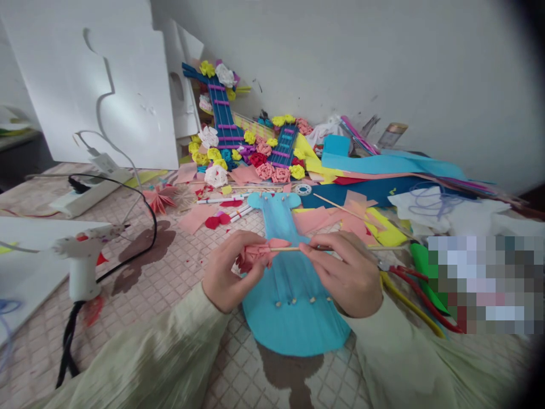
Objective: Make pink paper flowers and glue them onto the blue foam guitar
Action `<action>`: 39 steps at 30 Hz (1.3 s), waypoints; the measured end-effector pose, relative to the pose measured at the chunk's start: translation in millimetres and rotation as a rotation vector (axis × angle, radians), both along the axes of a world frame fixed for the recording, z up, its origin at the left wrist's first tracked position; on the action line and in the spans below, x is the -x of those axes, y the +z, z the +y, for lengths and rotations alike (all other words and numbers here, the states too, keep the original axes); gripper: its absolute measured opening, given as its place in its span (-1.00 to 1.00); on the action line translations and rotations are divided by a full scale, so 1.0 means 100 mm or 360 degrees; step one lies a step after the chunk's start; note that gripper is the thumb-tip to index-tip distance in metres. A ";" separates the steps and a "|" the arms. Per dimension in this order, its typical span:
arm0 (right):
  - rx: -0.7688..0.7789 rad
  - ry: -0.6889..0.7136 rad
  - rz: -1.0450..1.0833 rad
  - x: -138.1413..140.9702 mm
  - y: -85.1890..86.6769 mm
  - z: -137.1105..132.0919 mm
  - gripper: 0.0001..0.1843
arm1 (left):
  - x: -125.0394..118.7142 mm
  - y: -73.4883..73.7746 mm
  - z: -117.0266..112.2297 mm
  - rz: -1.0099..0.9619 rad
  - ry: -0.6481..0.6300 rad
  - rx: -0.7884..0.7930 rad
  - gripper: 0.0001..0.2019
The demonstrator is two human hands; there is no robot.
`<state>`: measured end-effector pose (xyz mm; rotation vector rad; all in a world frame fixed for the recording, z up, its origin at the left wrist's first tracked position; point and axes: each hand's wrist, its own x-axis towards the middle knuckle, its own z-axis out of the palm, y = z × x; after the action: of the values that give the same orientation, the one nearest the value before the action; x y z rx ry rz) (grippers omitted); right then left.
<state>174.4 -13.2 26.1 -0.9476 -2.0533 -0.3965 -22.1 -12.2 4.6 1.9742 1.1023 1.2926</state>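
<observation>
My left hand (230, 271) is closed round a pink rolled paper flower (254, 255). My right hand (340, 272) pinches a thin wooden stick (284, 249) whose tip runs into the flower. Both hands hover over a light blue guitar-shaped foam cutout (281, 307) lying flat on the table. Small wooden pegs stick out of the cutout near its top and lower part.
A white glue gun (83, 255) stands at the left with a black cable (147, 227) and a power strip (91, 190). Finished foam guitars with paper flowers (238, 142) lean against the wall. Foam scraps (374, 170), markers (221, 200), red-handled pliers (419, 292) lie right.
</observation>
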 end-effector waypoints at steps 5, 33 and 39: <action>0.0520 0.0247 0.0161 -0.02 -0.01 0.02 -0.84 | 0.01 0.02 0.00 -0.0001 0.0050 -0.0045 -0.77; 0.0823 0.0389 0.0355 0.00 -0.04 0.00 -0.86 | 0.02 0.02 -0.02 -0.0209 0.0033 0.0019 -0.84; 0.1258 0.0400 0.0479 0.02 0.00 0.01 -0.87 | 0.02 0.02 -0.03 -0.0219 0.0023 -0.0002 -0.85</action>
<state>172.6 -12.0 26.3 -1.0825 -2.0159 0.7053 -24.0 -15.3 6.4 1.8509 1.0509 1.4145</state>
